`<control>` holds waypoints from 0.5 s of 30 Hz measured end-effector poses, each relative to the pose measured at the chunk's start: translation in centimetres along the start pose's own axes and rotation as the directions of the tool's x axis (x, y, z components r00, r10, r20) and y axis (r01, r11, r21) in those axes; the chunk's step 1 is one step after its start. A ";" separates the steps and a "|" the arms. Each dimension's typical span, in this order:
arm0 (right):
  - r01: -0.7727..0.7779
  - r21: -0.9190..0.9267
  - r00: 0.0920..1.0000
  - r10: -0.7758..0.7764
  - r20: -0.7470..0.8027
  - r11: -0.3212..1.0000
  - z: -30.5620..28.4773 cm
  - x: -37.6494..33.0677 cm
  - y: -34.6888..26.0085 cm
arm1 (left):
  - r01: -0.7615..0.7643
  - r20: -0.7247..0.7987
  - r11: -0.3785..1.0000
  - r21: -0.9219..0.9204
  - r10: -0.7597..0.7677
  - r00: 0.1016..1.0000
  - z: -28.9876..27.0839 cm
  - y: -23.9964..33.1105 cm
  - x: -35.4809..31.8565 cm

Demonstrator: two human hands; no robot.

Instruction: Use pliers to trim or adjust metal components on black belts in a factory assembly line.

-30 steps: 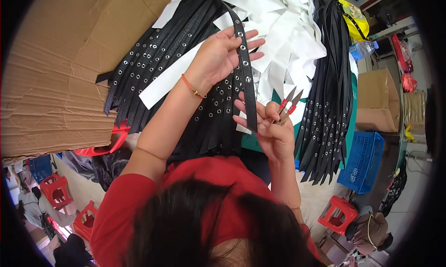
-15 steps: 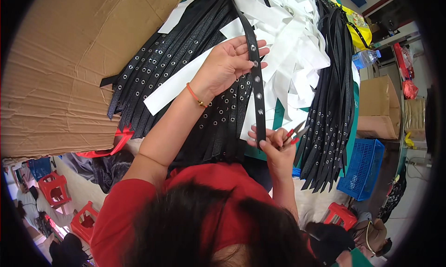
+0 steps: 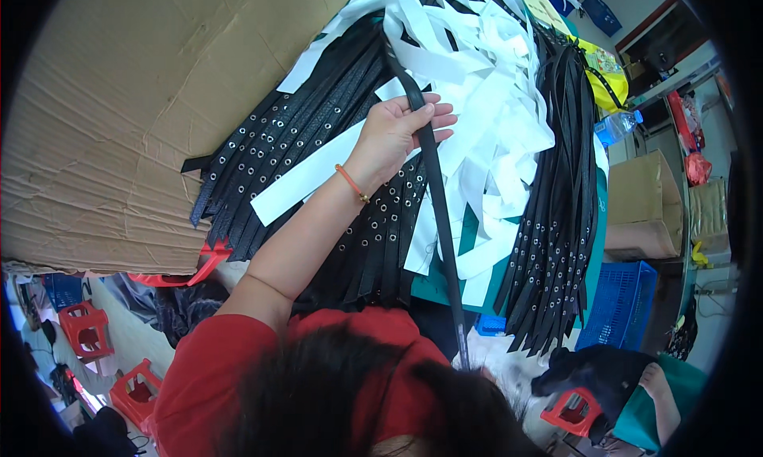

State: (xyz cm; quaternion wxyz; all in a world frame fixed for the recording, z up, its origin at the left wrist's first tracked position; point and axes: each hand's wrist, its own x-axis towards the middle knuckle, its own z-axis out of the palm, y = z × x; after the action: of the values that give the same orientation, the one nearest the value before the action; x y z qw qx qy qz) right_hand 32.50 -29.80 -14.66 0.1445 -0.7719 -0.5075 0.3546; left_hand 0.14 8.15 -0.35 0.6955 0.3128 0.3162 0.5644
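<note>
Cardboard sheeting [image 3: 119, 115] is covering the far left of the desk, while heaps of black eyelet straps [image 3: 318, 139] and white strips [image 3: 485, 99] are spreading over the rest, with a blue crate [image 3: 624, 298] and red stools [image 3: 83, 330] lying down on the floor; since a second ago the single black strap [image 3: 435, 211] is being drawn out long and straight, running from the pile down toward the person's chest, so the piece is now being pulled clear of the heap; the right hand with its small snips, visible a moment earlier, is now dropping out of sight behind the head, so its grip cannot be told; the left hand [image 3: 397, 135] is reaching forward with the forearm stretched out, palm down, its grip clenched on the black strap near the upper end, thumb underneath and fingers [image 3: 441, 119] folding over it, an orange band [image 3: 352, 184] sitting at the wrist.
</note>
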 end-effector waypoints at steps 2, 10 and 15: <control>-0.152 -0.051 0.988 0.151 -0.021 0.987 1.6 -2.6 10.5 | -0.011 0.011 0.999 -0.035 0.011 1.000 0.2 0.6 -0.5; 0.331 0.408 0.894 -0.145 -0.423 0.851 -3.8 5.5 -16.5 | 0.109 0.298 0.991 -0.083 -0.080 0.951 4.7 -2.3 -4.5; 0.239 0.914 0.922 -0.373 -0.108 0.327 -1.0 11.5 -26.0 | 0.112 0.329 0.993 -0.026 -0.097 0.939 4.6 -3.8 -6.4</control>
State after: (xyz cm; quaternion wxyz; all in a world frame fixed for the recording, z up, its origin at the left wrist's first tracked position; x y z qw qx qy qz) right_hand 18.13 -7.92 -3.44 0.5769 -0.4304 -0.3718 0.5863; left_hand 5.02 0.89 -0.04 0.7741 0.3694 0.1998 0.4737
